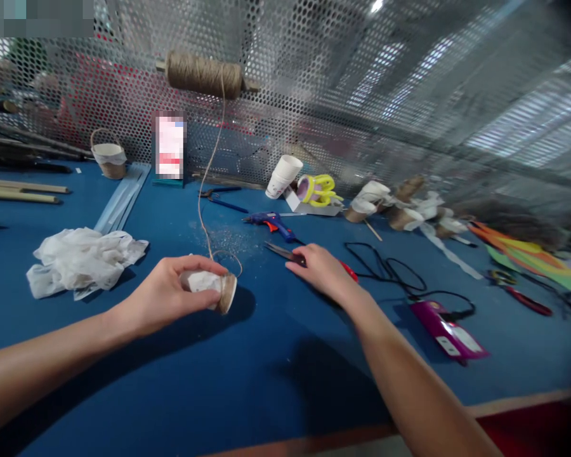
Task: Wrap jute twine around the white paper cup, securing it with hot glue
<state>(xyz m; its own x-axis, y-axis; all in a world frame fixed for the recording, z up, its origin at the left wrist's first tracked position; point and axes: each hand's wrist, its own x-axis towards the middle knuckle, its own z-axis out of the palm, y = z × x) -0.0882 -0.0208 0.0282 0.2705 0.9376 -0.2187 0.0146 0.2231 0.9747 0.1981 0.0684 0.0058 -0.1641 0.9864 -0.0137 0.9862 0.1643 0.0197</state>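
My left hand (171, 292) is closed round a small white paper cup (200, 280) tilted on its side. Brown twine is wound in a band (227, 293) near the cup's rim. From that band a loose strand (200, 209) runs up to a twine spool (202, 75) on the mesh wall. My right hand (321, 270) grips a pair of scissors (280, 251) low over the blue table, fingers near the pivot. Their blades point left towards the cup, and a red handle (349, 271) shows beyond the hand. A blue glue gun (273, 223) lies just behind the scissors.
Crumpled white plastic (85, 257) and a small basket (109, 158) are on the left. A phone (169, 146) stands at the back, near stacked paper cups (284, 176) and yellow scissors (323, 190). A purple power strip (450, 333) with a black cable (385, 270) lies right.
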